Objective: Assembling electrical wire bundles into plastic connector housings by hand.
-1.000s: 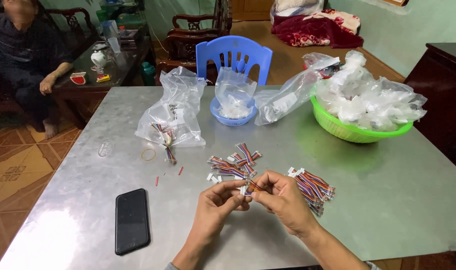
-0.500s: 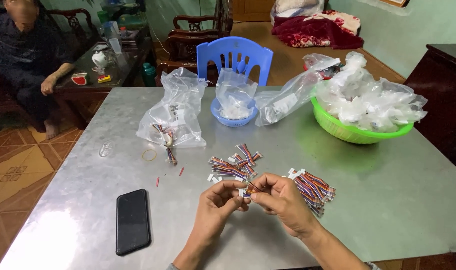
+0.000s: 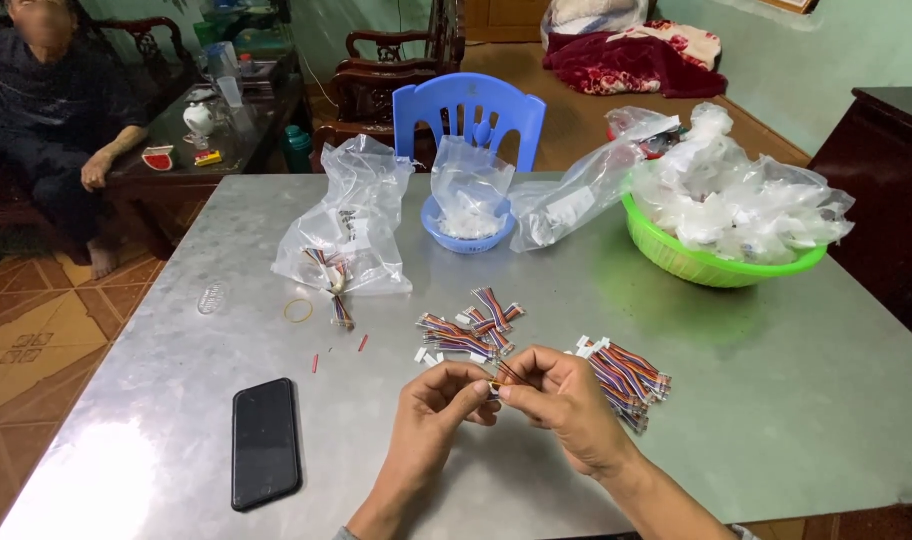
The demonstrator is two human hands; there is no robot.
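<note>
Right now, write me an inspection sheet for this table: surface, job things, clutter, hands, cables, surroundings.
Surface: grey metal table, shiny, with a few small red bits near the middle.
Job's things: a small wire bundle pinched between both hands; loose wire pile just behind them; banded wire bundles beside the right hand.
Clutter: black phone, rubber band, clear bag with wires, blue bowl, green basket heaped with clear bags.
Hands: left hand and right hand, fingers closed on the bundle.
Cables: only the short coloured wires.
Surroundings: blue plastic chair, seated person, dark wooden cabinet.
</note>
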